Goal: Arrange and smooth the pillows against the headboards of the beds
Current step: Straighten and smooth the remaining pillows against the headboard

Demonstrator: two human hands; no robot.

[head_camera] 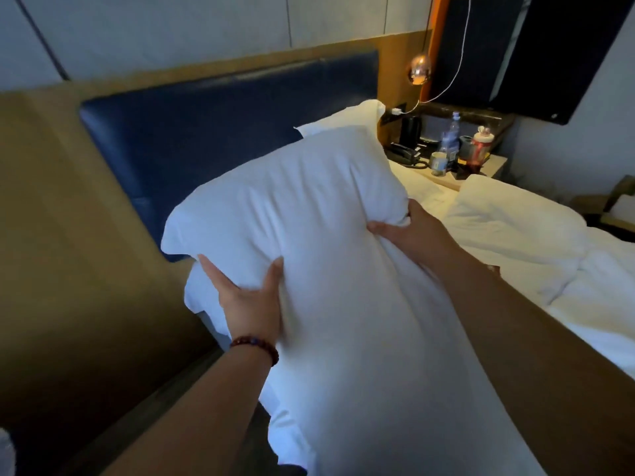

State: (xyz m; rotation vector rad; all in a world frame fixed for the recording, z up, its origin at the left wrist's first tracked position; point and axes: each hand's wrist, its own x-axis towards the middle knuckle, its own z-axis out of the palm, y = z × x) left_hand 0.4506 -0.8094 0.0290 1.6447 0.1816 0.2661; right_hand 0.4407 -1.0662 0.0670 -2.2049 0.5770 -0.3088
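Note:
A large white pillow [309,214] is held up in front of the dark blue padded headboard [206,132]. My left hand [252,304], with a bead bracelet on the wrist, grips its lower left side. My right hand [409,231] pinches its right edge. A second white pillow [347,118] leans against the headboard behind it, mostly hidden. Under the held pillow, the edge of another white pillow [201,300] shows at the left. The bed [601,280] with a rumpled white duvet stretches to the right.
A nightstand [494,166] beyond the bed carries a telephone [402,153], a water bottle [450,137], a cup and a red-lidded bottle. A copper pendant lamp [420,69] hangs above it. A dark screen [536,53] is mounted on the wall. Tan wall panelling [62,218] fills the left.

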